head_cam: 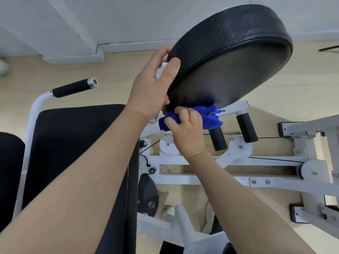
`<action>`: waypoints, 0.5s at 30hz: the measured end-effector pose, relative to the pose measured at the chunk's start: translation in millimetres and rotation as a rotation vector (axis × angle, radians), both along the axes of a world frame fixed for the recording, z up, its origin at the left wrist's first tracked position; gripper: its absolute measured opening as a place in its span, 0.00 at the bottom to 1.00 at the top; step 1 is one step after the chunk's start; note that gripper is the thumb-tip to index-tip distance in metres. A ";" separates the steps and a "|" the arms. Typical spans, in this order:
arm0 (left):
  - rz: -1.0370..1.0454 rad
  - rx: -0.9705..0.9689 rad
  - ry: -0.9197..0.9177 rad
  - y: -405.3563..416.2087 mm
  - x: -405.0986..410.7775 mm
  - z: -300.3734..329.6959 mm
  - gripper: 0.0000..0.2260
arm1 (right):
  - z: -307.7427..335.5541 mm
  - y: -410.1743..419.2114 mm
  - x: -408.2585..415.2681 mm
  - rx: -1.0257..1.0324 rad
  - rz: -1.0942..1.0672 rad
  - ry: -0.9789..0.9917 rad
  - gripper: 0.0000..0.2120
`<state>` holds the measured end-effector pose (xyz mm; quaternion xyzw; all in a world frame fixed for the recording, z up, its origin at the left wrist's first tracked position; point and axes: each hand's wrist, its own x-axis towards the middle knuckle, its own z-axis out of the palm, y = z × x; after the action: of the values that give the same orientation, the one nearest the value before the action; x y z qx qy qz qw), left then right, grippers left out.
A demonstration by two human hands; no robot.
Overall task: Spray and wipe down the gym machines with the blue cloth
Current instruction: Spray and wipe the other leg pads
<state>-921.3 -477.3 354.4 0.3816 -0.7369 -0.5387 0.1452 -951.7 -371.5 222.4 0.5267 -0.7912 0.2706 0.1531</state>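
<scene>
Glossy black vinyl pad (229, 57); fuzzy cloth (211, 119)

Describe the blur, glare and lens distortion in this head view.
Head view: motion blur smears the blue cloth against the black pad; soft glare streaks the pad's upper rim; wide-angle lens bends the white frame; both hands are sharp.

We note a pale wooden floor (275, 85) meeting a white wall (128, 19) with a white skirting board (77, 58). A pale shoe (167, 212) shows low in view.
</scene>
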 end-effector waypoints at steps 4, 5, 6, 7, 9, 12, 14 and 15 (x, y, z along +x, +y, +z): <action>0.038 -0.019 0.014 1.9 4.3 -1.6 0.16 | -2.0 25.7 6.8 0.081 -0.049 -0.642 0.13; 0.039 -0.016 0.035 3.4 6.0 -1.4 0.15 | 8.8 29.2 8.2 0.000 -0.192 -0.951 0.09; 0.033 -0.014 0.051 4.8 7.8 -1.4 0.16 | 16.1 27.6 7.0 -0.097 -0.371 -1.299 0.06; 0.024 -0.012 0.058 6.2 9.7 -2.0 0.18 | 21.2 22.5 3.7 -0.177 -0.577 -1.626 0.05; 0.008 -0.034 0.047 7.8 13.4 -4.1 0.25 | 28.2 5.3 -1.0 -0.299 -0.810 -2.139 0.09; -0.030 -0.092 0.045 9.7 15.8 -4.7 0.24 | 35.6 -24.8 -3.9 -0.620 -0.807 -2.470 0.11; -0.037 -0.078 0.057 10.0 14.7 -3.4 0.20 | 40.9 -32.2 -4.7 -0.676 -0.819 -2.491 0.13; -0.039 -0.075 0.062 9.8 13.9 -3.3 0.19 | 44.1 -30.6 -4.6 -0.658 -0.833 -2.487 0.12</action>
<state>-907.5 -467.5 351.1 0.3444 -0.7591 -0.5250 0.1717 -956.3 -402.1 266.6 -0.4030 -0.4032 0.6735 -0.4706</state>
